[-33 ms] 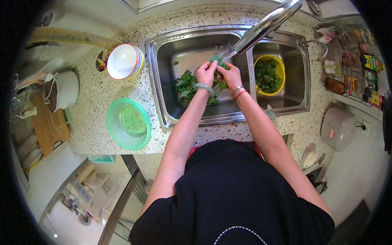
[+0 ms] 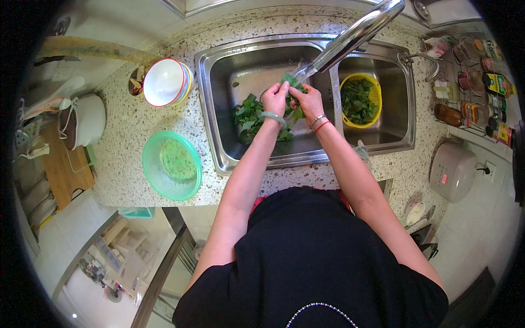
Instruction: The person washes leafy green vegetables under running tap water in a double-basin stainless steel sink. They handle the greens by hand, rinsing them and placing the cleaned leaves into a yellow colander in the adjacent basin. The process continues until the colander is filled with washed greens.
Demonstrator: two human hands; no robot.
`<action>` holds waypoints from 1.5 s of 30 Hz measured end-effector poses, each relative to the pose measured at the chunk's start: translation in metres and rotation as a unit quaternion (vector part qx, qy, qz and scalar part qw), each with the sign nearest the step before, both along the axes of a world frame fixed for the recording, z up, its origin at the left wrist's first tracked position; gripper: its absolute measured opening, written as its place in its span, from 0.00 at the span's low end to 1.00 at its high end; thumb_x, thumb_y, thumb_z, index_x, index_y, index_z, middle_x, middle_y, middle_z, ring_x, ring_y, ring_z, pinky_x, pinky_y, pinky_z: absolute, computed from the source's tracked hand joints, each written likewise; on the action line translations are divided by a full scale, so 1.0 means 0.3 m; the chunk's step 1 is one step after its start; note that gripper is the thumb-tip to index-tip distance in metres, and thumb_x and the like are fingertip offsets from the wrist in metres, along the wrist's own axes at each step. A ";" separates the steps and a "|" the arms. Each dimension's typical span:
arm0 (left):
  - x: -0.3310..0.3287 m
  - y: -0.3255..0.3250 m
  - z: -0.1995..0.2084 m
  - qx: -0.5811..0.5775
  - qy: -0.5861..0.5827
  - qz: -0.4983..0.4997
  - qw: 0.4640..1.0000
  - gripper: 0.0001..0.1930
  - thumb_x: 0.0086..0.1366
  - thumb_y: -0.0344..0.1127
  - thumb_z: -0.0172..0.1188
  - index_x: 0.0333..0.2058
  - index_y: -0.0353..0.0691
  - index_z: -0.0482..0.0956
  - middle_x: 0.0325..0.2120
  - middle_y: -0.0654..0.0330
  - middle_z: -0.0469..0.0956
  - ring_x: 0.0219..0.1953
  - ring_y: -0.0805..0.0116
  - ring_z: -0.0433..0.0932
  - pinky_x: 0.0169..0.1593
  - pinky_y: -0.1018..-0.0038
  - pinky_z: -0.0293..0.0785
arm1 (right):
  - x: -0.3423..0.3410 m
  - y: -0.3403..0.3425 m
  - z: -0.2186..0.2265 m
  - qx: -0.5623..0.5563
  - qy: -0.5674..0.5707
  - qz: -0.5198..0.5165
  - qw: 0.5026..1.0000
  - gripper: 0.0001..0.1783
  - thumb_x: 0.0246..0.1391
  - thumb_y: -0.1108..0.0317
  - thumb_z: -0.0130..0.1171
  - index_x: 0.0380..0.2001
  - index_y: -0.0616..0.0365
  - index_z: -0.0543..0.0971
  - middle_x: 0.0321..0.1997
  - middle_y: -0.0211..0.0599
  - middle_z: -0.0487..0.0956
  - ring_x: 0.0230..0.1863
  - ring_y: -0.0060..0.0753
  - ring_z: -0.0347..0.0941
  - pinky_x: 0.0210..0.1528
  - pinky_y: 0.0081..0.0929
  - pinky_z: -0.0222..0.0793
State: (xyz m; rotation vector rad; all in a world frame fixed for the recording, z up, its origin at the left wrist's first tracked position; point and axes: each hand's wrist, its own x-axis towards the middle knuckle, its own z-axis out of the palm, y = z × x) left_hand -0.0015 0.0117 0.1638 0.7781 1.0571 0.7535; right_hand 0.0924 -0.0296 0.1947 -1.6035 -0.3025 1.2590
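Observation:
Over the large left sink basin (image 2: 251,68), both my hands hold leafy greens (image 2: 290,80) under the running stream from the chrome faucet (image 2: 358,35). My left hand (image 2: 275,98), a pale green bangle at its wrist, pinches the leaves. Close beside it, my right hand (image 2: 309,101) is closed on the same bunch; a silver bracelet and a red string circle that wrist. A loose pile of greens (image 2: 250,116) lies in the basin, left of and below my hands. In the smaller right basin, a yellow basket (image 2: 378,98) holds more leaves.
On the speckled counter to the left stand a translucent green bowl (image 2: 191,147) and a stack of colour-rimmed bowls (image 2: 164,82). A wire rack of jars (image 2: 470,104) and a pale boxy appliance (image 2: 454,172) are at the right. The faucet reaches over the basin divider.

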 end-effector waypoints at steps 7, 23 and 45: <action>0.005 0.002 -0.006 0.016 0.043 0.064 0.997 0.13 0.59 0.41 0.55 0.34 0.37 0.75 0.24 0.67 0.74 0.23 0.81 0.70 0.27 0.82 0.67 | 0.022 -0.012 -0.024 0.019 0.032 0.013 0.999 0.08 0.47 0.69 0.55 0.28 0.63 0.75 0.20 0.29 0.73 0.17 0.17 0.68 0.16 0.15 0.62; -0.081 -0.032 -0.050 -0.315 -0.167 -0.019 0.934 0.19 0.61 0.50 0.49 0.43 0.42 0.70 0.36 0.60 0.74 0.39 0.61 0.73 0.41 0.73 0.69 | 0.042 0.020 -0.007 0.061 0.357 -0.102 0.926 0.11 0.52 0.59 0.54 0.31 0.56 0.73 0.24 0.31 0.74 0.20 0.22 0.68 0.19 0.19 0.64; -0.034 -0.027 -0.004 0.285 0.291 -0.085 0.909 0.10 0.55 0.30 0.54 0.37 0.36 0.76 0.31 0.51 0.77 0.33 0.65 0.77 0.36 0.75 0.70 | 0.008 0.000 -0.076 0.007 0.105 -0.033 0.994 0.21 0.44 0.63 0.62 0.41 0.63 0.73 0.31 0.31 0.75 0.29 0.19 0.69 0.29 0.18 0.65</action>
